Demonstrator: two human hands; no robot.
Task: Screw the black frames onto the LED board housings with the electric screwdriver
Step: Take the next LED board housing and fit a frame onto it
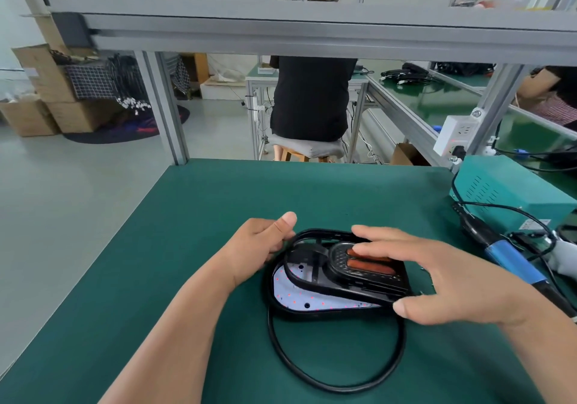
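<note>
A black LED board housing (312,310) lies on the green mat, its white board with red dots (290,291) showing at the lower left. A black frame (352,275) with two red-brown lenses sits on top of it. My left hand (259,244) grips the housing's far left rim, thumb up. My right hand (437,275) lies over the frame with straight fingers, thumb at the near right edge. A black cable (281,360) loops from the housing toward me. The blue electric screwdriver (512,260) lies on the mat to the right, untouched.
A teal power box (512,188) stands at the back right with cables running to the screwdriver. A white power strip (452,135) hangs on the frame post. A grey aluminium rail (312,29) crosses overhead. A person sits on a stool beyond the table's far edge (312,161).
</note>
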